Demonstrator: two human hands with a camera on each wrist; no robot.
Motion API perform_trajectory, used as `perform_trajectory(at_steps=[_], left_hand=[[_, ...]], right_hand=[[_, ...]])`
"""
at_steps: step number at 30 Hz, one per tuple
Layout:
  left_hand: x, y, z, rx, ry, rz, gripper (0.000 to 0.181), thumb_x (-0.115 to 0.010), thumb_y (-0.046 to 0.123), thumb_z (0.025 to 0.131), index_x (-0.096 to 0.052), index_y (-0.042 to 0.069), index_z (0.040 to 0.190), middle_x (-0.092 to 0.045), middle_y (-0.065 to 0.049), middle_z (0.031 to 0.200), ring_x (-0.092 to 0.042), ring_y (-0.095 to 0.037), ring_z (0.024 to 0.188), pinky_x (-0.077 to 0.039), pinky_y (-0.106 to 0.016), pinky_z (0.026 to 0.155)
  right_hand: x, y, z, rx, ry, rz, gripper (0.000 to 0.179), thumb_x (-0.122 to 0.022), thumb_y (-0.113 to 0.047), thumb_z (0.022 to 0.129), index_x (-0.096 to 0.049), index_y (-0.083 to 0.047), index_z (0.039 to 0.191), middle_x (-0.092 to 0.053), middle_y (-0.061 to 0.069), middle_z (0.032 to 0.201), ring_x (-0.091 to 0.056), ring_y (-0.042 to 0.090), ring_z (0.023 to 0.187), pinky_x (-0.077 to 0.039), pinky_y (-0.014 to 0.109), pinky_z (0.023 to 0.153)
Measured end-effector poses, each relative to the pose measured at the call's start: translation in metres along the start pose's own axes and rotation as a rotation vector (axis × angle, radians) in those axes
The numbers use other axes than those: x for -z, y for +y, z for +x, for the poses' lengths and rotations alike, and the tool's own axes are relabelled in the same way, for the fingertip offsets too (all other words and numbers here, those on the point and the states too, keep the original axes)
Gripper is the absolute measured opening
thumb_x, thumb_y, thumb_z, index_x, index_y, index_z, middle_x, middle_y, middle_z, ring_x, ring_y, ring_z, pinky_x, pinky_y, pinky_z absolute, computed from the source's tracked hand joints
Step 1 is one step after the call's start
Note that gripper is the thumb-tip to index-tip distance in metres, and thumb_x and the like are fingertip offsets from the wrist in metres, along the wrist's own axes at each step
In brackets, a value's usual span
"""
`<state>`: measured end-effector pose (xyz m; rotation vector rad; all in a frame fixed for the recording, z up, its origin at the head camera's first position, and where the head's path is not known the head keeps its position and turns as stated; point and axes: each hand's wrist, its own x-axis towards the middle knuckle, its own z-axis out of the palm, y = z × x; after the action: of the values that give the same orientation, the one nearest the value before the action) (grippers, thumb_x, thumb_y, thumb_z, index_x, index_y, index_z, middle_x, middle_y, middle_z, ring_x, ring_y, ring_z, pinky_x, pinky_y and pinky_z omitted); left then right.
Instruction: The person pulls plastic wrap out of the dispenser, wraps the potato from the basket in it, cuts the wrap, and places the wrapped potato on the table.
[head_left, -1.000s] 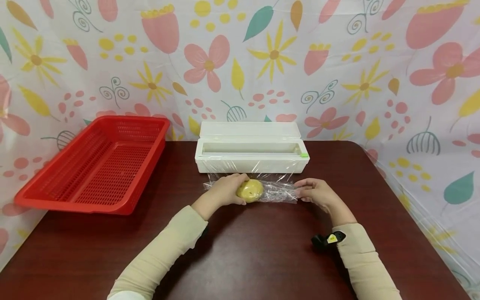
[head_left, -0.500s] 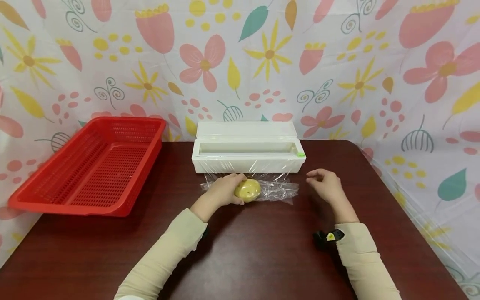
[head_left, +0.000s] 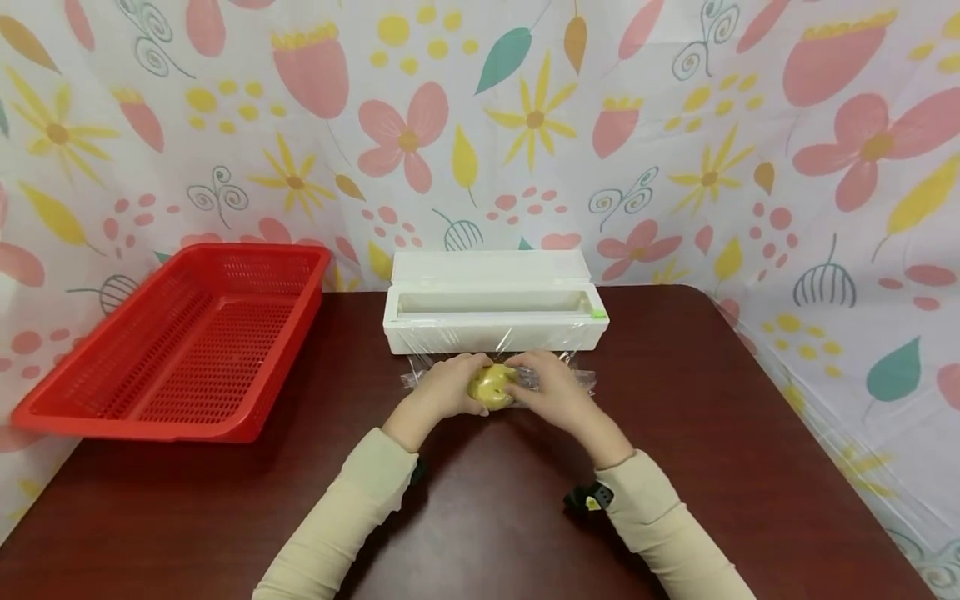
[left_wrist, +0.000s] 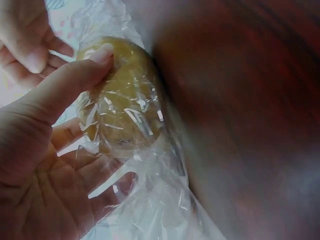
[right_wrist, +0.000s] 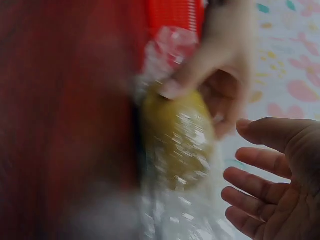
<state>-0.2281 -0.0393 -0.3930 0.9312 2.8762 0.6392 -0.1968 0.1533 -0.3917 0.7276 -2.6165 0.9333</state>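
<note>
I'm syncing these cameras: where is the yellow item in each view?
Head: yellow item below centre.
Left wrist: yellow item up and left of centre.
Right wrist: yellow item near centre, slightly right.
Shared landmark: the left hand, holding it in all three.

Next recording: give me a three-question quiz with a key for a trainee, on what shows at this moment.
1. True or false: the white box stands open.
2. What covers the yellow item? A) foil; B) clear film; C) newspaper.
3. In the right wrist view, which hand grips that item?

Key: 1. True. 2. B. 3. The left hand.
</note>
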Motion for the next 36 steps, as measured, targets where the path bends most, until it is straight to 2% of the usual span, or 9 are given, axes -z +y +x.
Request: perform_trajectory(at_steps=[5,10,13,19,23,27,29,31,36], left_hand=[[0.001,-0.001,0.002,-0.019,0.009,0.005,0.059,-0.088,0.023,0.065,-0.058,0.01,0.114,-0.065,-0.005,0.106,-0.06,-0.022,0.094,-0.048,-0.04,0.081],[0.004,-0.004,0.005,-0.041,-0.004,-0.011,0.058,-0.087,0.023,0.066,-0.058,0.011,0.115,-0.064,-0.004,0.106,-0.06,-0.021,0.094,-0.047,-0.04,0.082],[0.007,-0.01,0.006,-0.047,-0.035,-0.145,0.063,-0.086,0.02,0.068,-0.055,0.009,0.122,-0.063,-0.006,0.113,-0.059,-0.021,0.096,-0.047,-0.038,0.084],[0.025,-0.028,-0.002,-0.057,-0.082,-0.44,0.067,-0.077,0.017,0.078,-0.046,0.0,0.135,-0.053,-0.017,0.134,-0.05,-0.029,0.122,-0.041,-0.042,0.102],[0.045,-0.038,-0.013,-0.024,0.004,-0.528,0.054,-0.068,0.019,0.087,-0.047,-0.002,0.133,-0.052,-0.023,0.133,-0.048,-0.037,0.125,-0.04,-0.05,0.103],[0.056,-0.056,-0.027,0.066,0.134,-0.513,0.037,-0.062,0.014,0.09,-0.055,-0.004,0.122,-0.061,-0.024,0.12,-0.058,-0.038,0.111,-0.046,-0.048,0.095],[0.057,-0.065,-0.034,0.116,0.16,-0.484,0.03,-0.06,0.01,0.089,-0.058,-0.005,0.115,-0.064,-0.024,0.111,-0.063,-0.036,0.101,-0.049,-0.045,0.089],[0.055,-0.074,-0.04,0.169,0.133,-0.458,0.026,-0.06,0.008,0.088,-0.06,-0.006,0.109,-0.066,-0.022,0.103,-0.065,-0.032,0.089,-0.051,-0.04,0.08],[0.053,-0.087,-0.05,0.286,-0.076,-0.475,0.023,-0.059,0.01,0.086,-0.061,-0.008,0.101,-0.066,-0.017,0.089,-0.062,-0.02,0.072,-0.049,-0.029,0.066]], right_hand=[[-0.017,0.0,0.005,0.043,-0.046,-0.04,0.038,-0.078,-0.014,0.077,-0.065,0.0,0.11,-0.064,0.012,0.103,-0.058,0.027,0.096,-0.048,0.043,0.082],[-0.022,0.002,0.008,0.049,-0.009,-0.067,0.04,-0.08,-0.013,0.074,-0.067,-0.001,0.111,-0.064,0.011,0.102,-0.058,0.028,0.097,-0.048,0.043,0.082],[-0.022,0.002,0.01,0.037,-0.008,-0.046,0.04,-0.08,-0.012,0.074,-0.067,-0.002,0.111,-0.064,0.012,0.102,-0.058,0.028,0.097,-0.048,0.043,0.082],[-0.025,0.001,0.009,0.043,-0.024,-0.043,0.039,-0.079,-0.012,0.075,-0.067,0.0,0.11,-0.063,0.014,0.101,-0.058,0.028,0.095,-0.049,0.042,0.08],[-0.025,0.001,0.009,0.03,-0.013,-0.033,0.038,-0.079,-0.011,0.074,-0.068,0.001,0.109,-0.063,0.014,0.101,-0.058,0.03,0.096,-0.048,0.044,0.082],[-0.025,0.002,0.009,0.014,-0.021,-0.01,0.038,-0.08,-0.012,0.074,-0.068,0.001,0.108,-0.063,0.015,0.102,-0.059,0.03,0.096,-0.048,0.045,0.083],[-0.026,0.004,0.008,0.015,-0.021,-0.007,0.038,-0.08,-0.011,0.074,-0.068,0.001,0.108,-0.063,0.014,0.101,-0.059,0.029,0.095,-0.048,0.044,0.083],[-0.026,0.004,0.008,0.02,-0.015,-0.003,0.038,-0.08,-0.011,0.073,-0.068,0.001,0.108,-0.063,0.014,0.1,-0.059,0.028,0.094,-0.048,0.044,0.082],[-0.026,0.004,0.008,0.02,0.001,0.014,0.038,-0.08,-0.009,0.073,-0.069,0.0,0.107,-0.063,0.013,0.098,-0.058,0.027,0.091,-0.048,0.043,0.08]])
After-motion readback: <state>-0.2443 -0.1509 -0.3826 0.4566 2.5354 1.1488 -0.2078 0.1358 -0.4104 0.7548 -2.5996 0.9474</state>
